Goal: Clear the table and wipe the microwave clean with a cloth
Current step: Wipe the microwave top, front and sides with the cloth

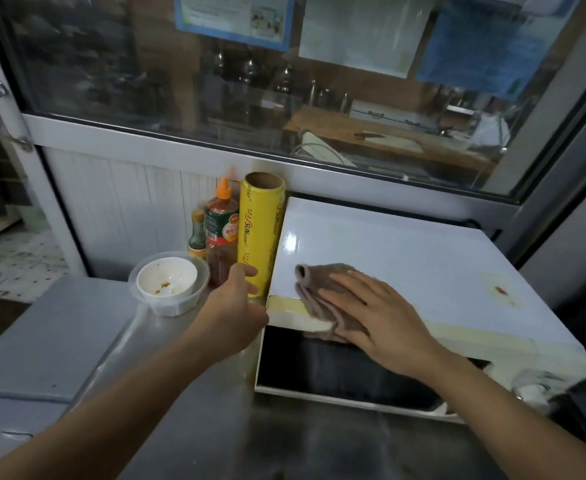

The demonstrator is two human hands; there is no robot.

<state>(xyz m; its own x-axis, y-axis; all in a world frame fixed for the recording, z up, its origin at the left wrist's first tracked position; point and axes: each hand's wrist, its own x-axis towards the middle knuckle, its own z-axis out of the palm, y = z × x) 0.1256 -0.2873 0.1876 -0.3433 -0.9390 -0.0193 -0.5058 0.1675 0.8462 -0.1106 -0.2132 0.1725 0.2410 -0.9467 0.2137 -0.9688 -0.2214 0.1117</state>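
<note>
A white microwave (423, 258) stands on the steel table (215, 427) at the right, dark door facing me. On its front left top edge lies a brown cloth (315, 282), and my right hand (378, 313) presses flat on it with straight fingers. My left hand (236, 306) reaches beside the microwave's left front corner, fingers relaxed, close to a yellow roll of cling film (260, 233); I cannot tell whether it touches the roll. A reddish stain (501, 291) marks the microwave top at the right.
A dirty white bowl inside a clear plastic container (168, 282) sits left of my left hand. A red sauce bottle (220, 233) and a small dark bottle (197, 233) stand against the wall. A glass window runs behind the table.
</note>
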